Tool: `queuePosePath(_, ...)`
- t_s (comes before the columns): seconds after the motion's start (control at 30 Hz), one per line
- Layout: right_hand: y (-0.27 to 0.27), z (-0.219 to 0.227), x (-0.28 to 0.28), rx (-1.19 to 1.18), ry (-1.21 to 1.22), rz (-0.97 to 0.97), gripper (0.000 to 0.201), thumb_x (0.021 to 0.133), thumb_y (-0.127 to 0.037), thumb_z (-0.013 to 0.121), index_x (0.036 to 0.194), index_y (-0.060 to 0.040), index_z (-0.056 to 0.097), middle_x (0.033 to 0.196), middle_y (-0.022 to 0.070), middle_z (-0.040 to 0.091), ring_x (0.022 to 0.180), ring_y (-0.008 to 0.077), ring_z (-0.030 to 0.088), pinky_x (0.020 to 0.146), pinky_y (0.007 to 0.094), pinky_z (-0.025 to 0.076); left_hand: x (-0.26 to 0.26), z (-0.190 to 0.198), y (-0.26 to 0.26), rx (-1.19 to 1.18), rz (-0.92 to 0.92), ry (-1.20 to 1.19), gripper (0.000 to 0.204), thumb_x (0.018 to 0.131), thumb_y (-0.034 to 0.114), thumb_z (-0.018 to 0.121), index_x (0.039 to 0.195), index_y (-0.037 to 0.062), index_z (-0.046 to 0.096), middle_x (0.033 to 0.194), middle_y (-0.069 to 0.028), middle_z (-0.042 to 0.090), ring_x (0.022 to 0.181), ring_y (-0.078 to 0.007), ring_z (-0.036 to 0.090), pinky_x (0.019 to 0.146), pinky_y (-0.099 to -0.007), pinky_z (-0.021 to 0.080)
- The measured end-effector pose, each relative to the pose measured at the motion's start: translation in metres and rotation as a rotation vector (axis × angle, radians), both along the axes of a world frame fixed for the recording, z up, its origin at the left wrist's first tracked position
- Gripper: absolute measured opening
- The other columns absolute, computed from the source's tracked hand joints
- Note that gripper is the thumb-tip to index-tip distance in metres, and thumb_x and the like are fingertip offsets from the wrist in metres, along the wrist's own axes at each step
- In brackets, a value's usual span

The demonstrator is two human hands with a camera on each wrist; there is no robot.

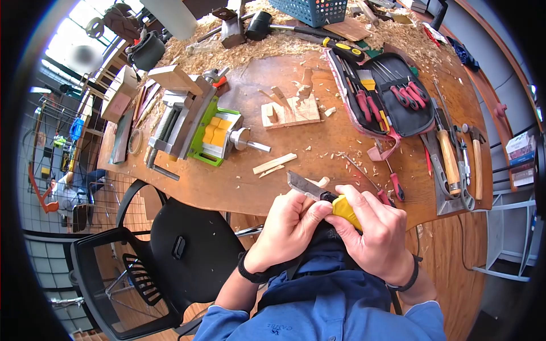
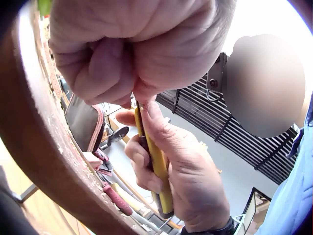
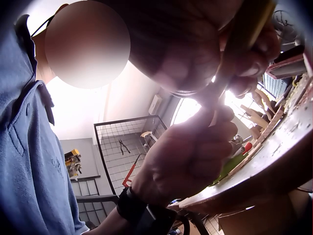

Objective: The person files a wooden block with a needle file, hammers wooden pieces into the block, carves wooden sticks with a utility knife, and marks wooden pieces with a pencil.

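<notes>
In the head view the right hand point(image 1: 372, 230) grips a yellow utility knife point(image 1: 345, 211), its wide blade point(image 1: 304, 184) pointing up and left. Curled close beside it, the left hand point(image 1: 287, 230) pinches a small light wooden stick point(image 1: 323, 182), mostly hidden behind the blade and fingers. The left thumb lies against the knife near the base of the blade. In the left wrist view the yellow handle point(image 2: 164, 188) runs through the right hand point(image 2: 188, 171), and the left hand's point(image 2: 132, 49) fingers are curled. The right wrist view is dark around the knife.
On the table point(image 1: 227, 187) lie wood slivers point(image 1: 274, 165), a carved wooden block point(image 1: 291, 112), a green vise point(image 1: 213, 136), an open tool case point(image 1: 398, 94) and a mallet point(image 1: 478, 165). A black chair point(image 1: 193, 244) stands at the table's front left.
</notes>
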State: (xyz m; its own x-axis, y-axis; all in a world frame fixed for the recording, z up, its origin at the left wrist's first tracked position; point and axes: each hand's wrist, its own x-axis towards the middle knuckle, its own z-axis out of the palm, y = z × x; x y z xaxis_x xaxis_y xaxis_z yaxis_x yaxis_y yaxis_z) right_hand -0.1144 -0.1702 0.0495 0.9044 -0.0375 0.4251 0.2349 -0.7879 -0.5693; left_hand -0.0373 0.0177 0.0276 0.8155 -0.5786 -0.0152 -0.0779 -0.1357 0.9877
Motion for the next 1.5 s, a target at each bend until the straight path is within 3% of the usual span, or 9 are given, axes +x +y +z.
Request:
queuePosePath(0.23, 0.0, 0.003, 0.0, -0.057, -0.006, -0.033, 0.05, 0.094, -0.029, 0.085, 0.133, -0.0005, 0.071, 0.082, 0.0109, 0.066, 0.063, 0.0302, 0.069, 0.057, 0.0412, 0.054, -0.007, 0.003, -0.014, -0.039, 0.154, -0.121, 0.031, 0.11, 0.024, 0.073, 0.094, -0.0006, 0.064, 0.071, 0.0018, 0.053, 0.07, -0.0073, 0.041, 0.061, -0.0267, 0.04)
queuePosePath(0.3, 0.002, 0.004, -0.002, -0.08, 0.005, -0.051, 0.05, 0.095, -0.028, 0.085, 0.134, -0.0001, 0.07, 0.083, 0.012, 0.068, 0.065, 0.0314, 0.07, 0.059, 0.0417, 0.055, -0.006, 0.007, -0.013, 0.007, 0.128, -0.108, 0.017, 0.107, 0.013, 0.074, 0.101, -0.0018, 0.067, 0.073, -0.0088, 0.063, 0.07, -0.0091, 0.049, 0.064, -0.03, 0.05)
queuePosePath(0.43, 0.007, -0.001, 0.002, 0.027, -0.065, -0.075, 0.048, 0.096, -0.027, 0.084, 0.134, 0.0003, 0.07, 0.086, 0.0131, 0.07, 0.067, 0.0332, 0.072, 0.061, 0.0427, 0.057, -0.01, 0.008, -0.019, -0.062, 0.196, -0.114, 0.016, 0.108, 0.014, 0.073, 0.104, -0.0007, 0.069, 0.074, -0.0082, 0.063, 0.071, -0.0085, 0.049, 0.064, -0.03, 0.05)
queuePosePath(0.6, 0.003, 0.003, 0.002, 0.059, -0.025, -0.035, 0.048, 0.096, -0.026, 0.084, 0.133, 0.0011, 0.069, 0.087, 0.0145, 0.07, 0.07, 0.0353, 0.073, 0.061, 0.0437, 0.057, -0.009, -0.002, -0.02, -0.24, 0.074, 0.058, 0.032, 0.116, 0.026, 0.062, 0.13, -0.0025, 0.062, 0.097, 0.0029, 0.062, 0.084, -0.0037, 0.051, 0.073, -0.0222, 0.046)
queuePosePath(0.73, 0.0, 0.002, -0.001, 0.03, 0.028, -0.016, 0.048, 0.096, -0.026, 0.084, 0.133, 0.0009, 0.069, 0.088, 0.0149, 0.07, 0.07, 0.0358, 0.073, 0.061, 0.044, 0.057, -0.009, 0.003, -0.01, -0.162, -0.013, 0.15, 0.035, 0.117, 0.023, 0.059, 0.139, -0.0026, 0.056, 0.107, 0.0004, 0.064, 0.093, -0.0034, 0.054, 0.082, -0.0216, 0.048)
queuePosePath(0.93, 0.001, 0.003, -0.002, 0.062, 0.067, 0.006, 0.047, 0.097, -0.027, 0.083, 0.133, -0.0002, 0.069, 0.088, 0.0144, 0.07, 0.07, 0.0356, 0.072, 0.061, 0.0446, 0.056, -0.011, 0.002, -0.014, -0.193, 0.011, 0.099, 0.028, 0.116, 0.019, 0.06, 0.133, -0.0032, 0.063, 0.104, -0.0007, 0.066, 0.091, -0.0052, 0.055, 0.081, -0.0235, 0.05)
queuePosePath(1.2, 0.003, 0.004, -0.008, -0.008, 0.019, -0.028, 0.049, 0.097, -0.029, 0.083, 0.133, 0.001, 0.069, 0.087, 0.0141, 0.07, 0.069, 0.0339, 0.073, 0.06, 0.0438, 0.057, -0.012, 0.009, -0.013, -0.049, 0.091, -0.117, 0.028, 0.113, 0.02, 0.067, 0.096, -0.0018, 0.064, 0.068, -0.0004, 0.055, 0.067, -0.007, 0.043, 0.058, -0.0293, 0.04)
queuePosePath(1.3, 0.005, 0.009, -0.009, -0.033, 0.046, -0.033, 0.051, 0.097, -0.03, 0.082, 0.135, 0.0007, 0.069, 0.086, 0.0129, 0.069, 0.068, 0.032, 0.072, 0.06, 0.0429, 0.057, -0.012, 0.012, -0.008, 0.026, 0.095, -0.115, 0.019, 0.109, 0.013, 0.07, 0.1, -0.0028, 0.066, 0.074, -0.0136, 0.069, 0.066, -0.0141, 0.059, 0.065, -0.0318, 0.052)
queuePosePath(1.5, 0.008, 0.009, -0.005, -0.086, 0.023, -0.069, 0.052, 0.098, -0.031, 0.082, 0.137, 0.0006, 0.069, 0.082, 0.0107, 0.064, 0.063, 0.0301, 0.07, 0.058, 0.0415, 0.056, -0.004, 0.017, -0.012, 0.089, 0.129, -0.179, 0.022, 0.109, 0.014, 0.071, 0.097, -0.0025, 0.065, 0.074, -0.0152, 0.069, 0.063, -0.0148, 0.055, 0.063, -0.0322, 0.052)
